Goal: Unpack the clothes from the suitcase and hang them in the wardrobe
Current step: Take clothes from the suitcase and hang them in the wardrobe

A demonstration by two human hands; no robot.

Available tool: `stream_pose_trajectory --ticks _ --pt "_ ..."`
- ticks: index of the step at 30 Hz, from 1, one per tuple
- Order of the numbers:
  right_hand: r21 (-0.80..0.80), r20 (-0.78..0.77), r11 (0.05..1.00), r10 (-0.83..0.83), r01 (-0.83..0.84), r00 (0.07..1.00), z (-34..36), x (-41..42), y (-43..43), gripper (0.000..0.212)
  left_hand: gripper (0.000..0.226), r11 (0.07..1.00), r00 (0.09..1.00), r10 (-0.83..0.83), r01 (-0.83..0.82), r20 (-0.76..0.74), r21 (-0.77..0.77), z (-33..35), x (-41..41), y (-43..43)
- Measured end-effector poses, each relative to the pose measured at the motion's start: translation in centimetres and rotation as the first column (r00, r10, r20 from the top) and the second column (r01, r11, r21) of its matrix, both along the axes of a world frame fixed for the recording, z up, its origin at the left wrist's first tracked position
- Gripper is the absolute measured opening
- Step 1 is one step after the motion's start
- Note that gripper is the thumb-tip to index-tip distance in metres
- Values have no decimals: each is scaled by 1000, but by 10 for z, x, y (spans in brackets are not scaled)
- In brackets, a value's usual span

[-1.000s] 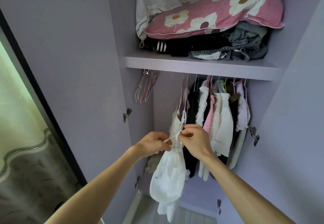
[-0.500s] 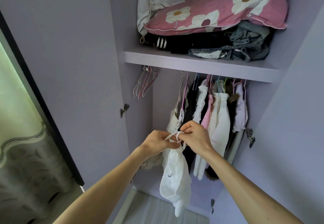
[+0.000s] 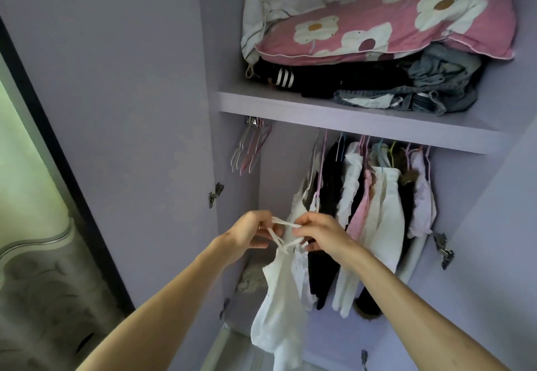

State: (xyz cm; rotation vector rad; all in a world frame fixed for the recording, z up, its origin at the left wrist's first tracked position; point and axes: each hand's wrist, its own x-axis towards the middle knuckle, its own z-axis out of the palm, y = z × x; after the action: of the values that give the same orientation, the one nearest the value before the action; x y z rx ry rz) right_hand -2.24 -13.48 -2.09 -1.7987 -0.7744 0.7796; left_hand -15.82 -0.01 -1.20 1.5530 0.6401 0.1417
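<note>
A white strappy garment (image 3: 280,306) hangs down in front of the open lilac wardrobe (image 3: 360,122). My left hand (image 3: 252,232) pinches one end of its thin straps (image 3: 279,235), and my right hand (image 3: 321,232) pinches the other end, with the straps stretched and crossed between them. Behind my hands, several hung clothes (image 3: 374,213) in white, black and pink fill the rail under the shelf. The suitcase is out of view.
Three bare hangers (image 3: 250,149) hang at the rail's left end. On the shelf lie a pink flowered pillow (image 3: 386,21) and folded dark clothes and jeans (image 3: 406,85). The left door (image 3: 116,109) stands open; a hinge (image 3: 443,250) juts from the right side.
My hands have pulled slightly apart, stretching the straps between them. The garment hangs lower than a second ago. The view has tilted slightly.
</note>
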Motion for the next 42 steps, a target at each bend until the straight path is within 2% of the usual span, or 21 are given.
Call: stream_pose_trajectory --ticks 2,4,6,9,10,12,14,16,18,20,22,24,28,31,34,37,39,42 --pt "18 -84 1000 25 -24 996 0 1 25 5 9 997 1000 -7 8 -13 76 8 -2 23" --pt "23 -101 1000 23 -21 995 2 3 48 7 18 927 994 -31 69 -109 369 11 1 49" --pt "17 -93 999 34 -33 995 3 7 73 10 14 755 983 3 118 -183 645 15 5 74" --pt "-13 -108 997 72 -74 992 3 22 117 14 14 520 977 159 40 -143 853 26 13 108" --pt "-30 -107 996 77 -80 991 -4 35 143 16 18 398 964 232 26 -129 917 25 19 129" --pt "-69 -70 997 30 -34 997 -9 50 168 18 24 39 952 294 75 -83 996 26 19 149" --pt "-116 23 992 -39 41 999 -26 74 207 13 23 -234 951 288 187 -116 954 20 21 180" --pt "-137 158 981 -116 138 981 -36 98 245 12 21 -435 966 230 209 -116 876 10 22 216" --pt "-95 247 975 -171 200 954 -50 125 295 21 38 -478 917 345 355 -200 803 5 28 247" --pt "-75 314 968 -203 238 927 -54 138 327 42 64 -552 836 490 517 -246 655 -2 28 264" --pt "-74 296 968 -208 240 932 -61 145 354 56 71 -547 748 604 641 -276 539 -8 29 272" --pt "-82 285 963 -225 258 932 -68 150 375 61 73 -558 737 616 657 -277 507 -11 29 273" --pt "-118 402 932 -272 344 874 -81 150 395 42 73 -595 765 594 626 -250 503 -12 26 277" --pt "-80 371 924 -322 375 871 -82 151 392 42 73 -597 773 582 617 -252 513 -11 28 272" --pt "-25 368 897 -401 441 839 -68 155 382 50 73 -567 767 586 619 -263 543 -9 25 268" --pt "32 388 841 -508 540 769 -44 162 359 57 65 -533 765 570 622 -300 573 -3 24 265" --pt "44 440 836 -508 547 741 -35 163 339 55 52 -490 753 541 644 -374 587 -1 21 263" --pt "-11 535 848 -442 529 720 -26 160 298 49 46 -440 756 457 651 -469 619 9 15 255"
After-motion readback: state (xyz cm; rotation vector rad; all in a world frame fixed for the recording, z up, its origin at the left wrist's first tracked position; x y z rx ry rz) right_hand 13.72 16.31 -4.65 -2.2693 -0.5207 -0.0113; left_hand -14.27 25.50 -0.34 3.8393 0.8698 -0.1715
